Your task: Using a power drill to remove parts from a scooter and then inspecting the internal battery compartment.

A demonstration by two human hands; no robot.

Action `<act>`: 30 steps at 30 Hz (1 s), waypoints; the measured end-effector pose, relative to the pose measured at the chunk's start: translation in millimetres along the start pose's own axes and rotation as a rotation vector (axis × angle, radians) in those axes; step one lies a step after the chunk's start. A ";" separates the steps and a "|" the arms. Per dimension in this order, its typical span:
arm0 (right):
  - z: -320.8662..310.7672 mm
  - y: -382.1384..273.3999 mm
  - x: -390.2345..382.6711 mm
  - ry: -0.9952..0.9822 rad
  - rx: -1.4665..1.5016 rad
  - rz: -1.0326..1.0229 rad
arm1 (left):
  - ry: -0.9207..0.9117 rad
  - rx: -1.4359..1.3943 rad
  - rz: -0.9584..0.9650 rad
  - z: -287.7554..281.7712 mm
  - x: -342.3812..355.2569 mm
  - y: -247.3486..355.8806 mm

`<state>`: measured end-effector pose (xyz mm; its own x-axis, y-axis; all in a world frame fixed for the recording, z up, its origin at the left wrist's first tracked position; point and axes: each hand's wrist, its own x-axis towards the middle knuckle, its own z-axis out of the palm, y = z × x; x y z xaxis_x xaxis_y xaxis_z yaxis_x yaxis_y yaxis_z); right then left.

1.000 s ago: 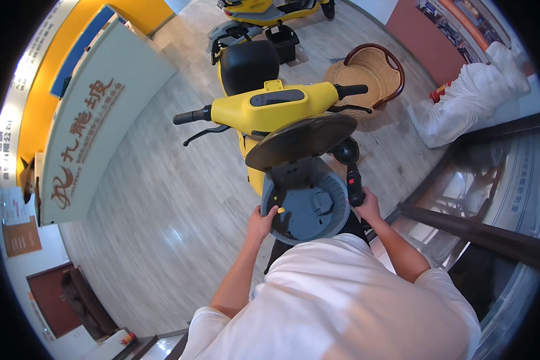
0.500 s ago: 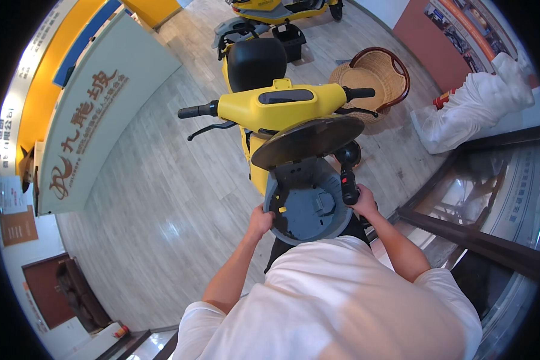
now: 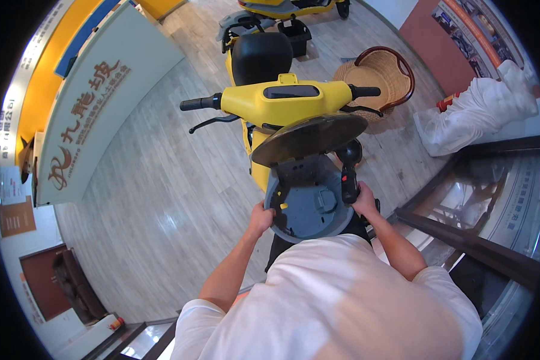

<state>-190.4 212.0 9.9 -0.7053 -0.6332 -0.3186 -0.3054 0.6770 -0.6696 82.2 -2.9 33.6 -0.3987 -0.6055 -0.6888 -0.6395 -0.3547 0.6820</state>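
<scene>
My left hand point(image 3: 261, 217) is closed on the left side of a grey round bucket point(image 3: 309, 215) with a yellow tab inside. My right hand point(image 3: 362, 198) is closed at the bucket's right side, beside a black handle-like piece point(image 3: 350, 183) with a red button; part of its grip is hidden. A dark oval lid point(image 3: 306, 135) stands raised on the bucket. Just beyond is a yellow scooter point(image 3: 252, 98) with black grips, brake levers and a black seat point(image 3: 262, 57).
A pale curved counter point(image 3: 132, 54) stands left. Beyond the scooter are a second yellow scooter point(image 3: 288, 8), a black crate point(image 3: 296, 43) and a wicker basket point(image 3: 372, 81). At right stand a white statue point(image 3: 486, 105) and a dark-framed glass case point(image 3: 474, 198); a dark sofa point(image 3: 78, 288) is at lower left.
The view has shifted slightly, so the scooter sits a little higher and further right in the picture. My hands stay at the bucket's sides, and the lid remains raised.
</scene>
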 end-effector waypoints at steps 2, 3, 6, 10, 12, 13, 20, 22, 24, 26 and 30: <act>-3.4 -7.5 -1.0 0.007 -0.018 -0.003 | 0.006 0.001 0.000 -0.2 1.6 -2.1; -1.2 -4.7 -0.4 0.009 -0.016 -0.003 | 0.005 0.019 -0.005 -0.4 2.5 -3.0; 3.6 4.9 -0.6 0.048 0.010 -0.033 | 0.011 0.031 0.020 0.2 4.6 -9.2; 3.5 9.0 2.1 0.042 0.018 -0.047 | 0.016 0.044 0.011 1.4 1.8 -3.8; 4.6 12.7 3.5 0.011 -0.002 -0.017 | 0.010 0.069 -0.019 0.5 3.2 -0.9; 7.7 15.8 2.6 0.049 -0.004 -0.051 | 0.005 0.091 -0.050 -0.3 3.8 0.5; 7.4 10.8 0.5 0.085 0.021 -0.065 | 0.077 0.078 0.056 3.6 7.6 -11.2; 6.9 7.4 -1.6 0.063 0.041 -0.029 | 0.103 0.142 0.064 2.8 6.0 -7.5; 5.8 7.3 -2.0 0.037 0.057 0.002 | 0.096 0.120 0.047 2.8 4.1 -5.2; 8.0 5.2 -2.7 0.023 -0.005 0.054 | 0.091 0.096 0.025 2.1 3.9 -4.6; 7.4 0.7 -6.4 0.048 -0.004 0.043 | 0.068 0.069 0.035 0.9 2.4 -1.1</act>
<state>-181.4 213.7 6.6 -0.7480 -0.5846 -0.3143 -0.2763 0.7048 -0.6534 81.3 -3.3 30.9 -0.3776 -0.6647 -0.6447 -0.6707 -0.2837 0.6854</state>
